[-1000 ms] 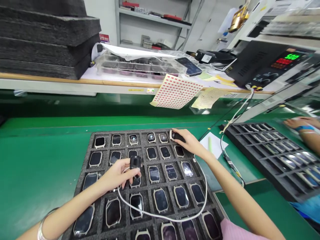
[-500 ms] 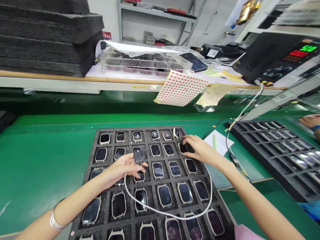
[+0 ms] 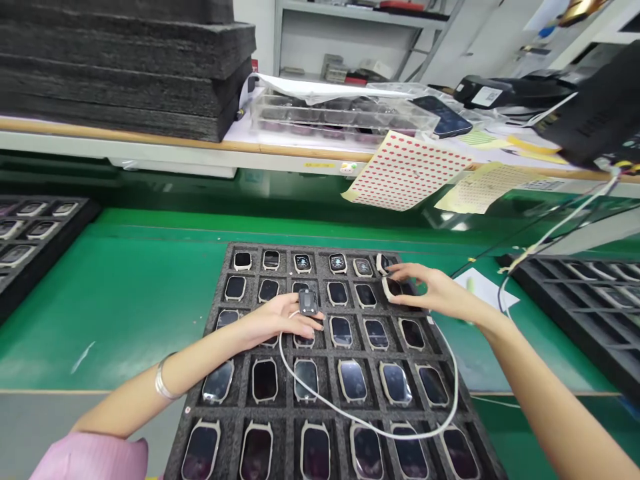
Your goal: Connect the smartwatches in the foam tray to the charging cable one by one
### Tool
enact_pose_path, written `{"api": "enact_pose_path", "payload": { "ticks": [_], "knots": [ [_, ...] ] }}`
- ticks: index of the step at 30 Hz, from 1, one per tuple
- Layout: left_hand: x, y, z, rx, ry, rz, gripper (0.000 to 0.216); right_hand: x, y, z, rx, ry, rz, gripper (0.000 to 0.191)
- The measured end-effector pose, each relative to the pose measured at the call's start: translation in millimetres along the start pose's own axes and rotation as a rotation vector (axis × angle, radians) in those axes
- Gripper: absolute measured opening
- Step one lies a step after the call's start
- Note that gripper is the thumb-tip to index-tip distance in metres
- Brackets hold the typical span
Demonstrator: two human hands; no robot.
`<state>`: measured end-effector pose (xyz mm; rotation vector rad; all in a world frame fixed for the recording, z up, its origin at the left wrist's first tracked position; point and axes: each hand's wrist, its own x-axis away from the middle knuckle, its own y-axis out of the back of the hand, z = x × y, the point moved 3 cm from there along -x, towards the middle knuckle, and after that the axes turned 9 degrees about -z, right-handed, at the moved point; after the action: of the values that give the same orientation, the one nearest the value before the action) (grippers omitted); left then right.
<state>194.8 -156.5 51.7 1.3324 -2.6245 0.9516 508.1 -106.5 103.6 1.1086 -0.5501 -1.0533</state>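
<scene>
A black foam tray [image 3: 320,363] with rows of pockets lies before me, with strapless smartwatches in its pockets. Over its left middle, my left hand [image 3: 287,317] grips a small square black charger [image 3: 308,302] with a white cable [image 3: 367,425] looping across the tray to the right. My right hand [image 3: 425,288] reaches into the second row at the right edge. Its fingers pinch a watch [image 3: 393,288] that tilts up in its pocket. Just above, another watch [image 3: 383,263] leans at an angle. Some watches in the far row, such as one watch [image 3: 337,263], have lit screens.
More trays of watches sit at the left [image 3: 43,230] and right [image 3: 590,293]. Stacked foam trays [image 3: 125,73], clear plastic trays [image 3: 340,120] and a phone [image 3: 443,117] rest on the shelf. A red-dotted sticker sheet [image 3: 407,173] hangs from its edge. White paper [image 3: 485,287] lies right of my hand.
The view has turned left, bringing the left tray in and the power supply's display out. The watch under my right hand now tilts up at its edge. My left hand still holds the charger.
</scene>
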Motion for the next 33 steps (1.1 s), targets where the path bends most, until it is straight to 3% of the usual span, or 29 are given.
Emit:
{"api": "enact_pose_path", "payload": {
  "ticks": [2, 5, 9, 13, 20, 33],
  "knots": [
    [0, -1, 0, 0.005, -0.003, 0.005, 0.053, -8, -4, 30, -0.174, -0.036, 0.014, 0.047],
    [1, -3, -1, -0.001, -0.017, 0.029, 0.052, -19, -25, 85, -0.341, 0.053, -0.007, 0.043],
    [0, -2, -2, 0.001, -0.055, 0.037, 0.051, -30, -63, 132, -0.255, 0.229, -0.131, 0.041],
    [-5, 2, 1, -0.043, -0.122, -0.057, 0.052, -33, -82, 139, -0.165, 0.335, -0.139, 0.041],
    [-11, 6, 12, -0.224, -0.208, -0.221, 0.052, -33, -83, 144, -0.074, 0.448, -0.119, 0.042],
    [-1, -1, 1, -0.232, -0.208, -0.112, 0.048, -29, -75, 149, -0.23, 0.429, -0.253, 0.034]
  ]
}}
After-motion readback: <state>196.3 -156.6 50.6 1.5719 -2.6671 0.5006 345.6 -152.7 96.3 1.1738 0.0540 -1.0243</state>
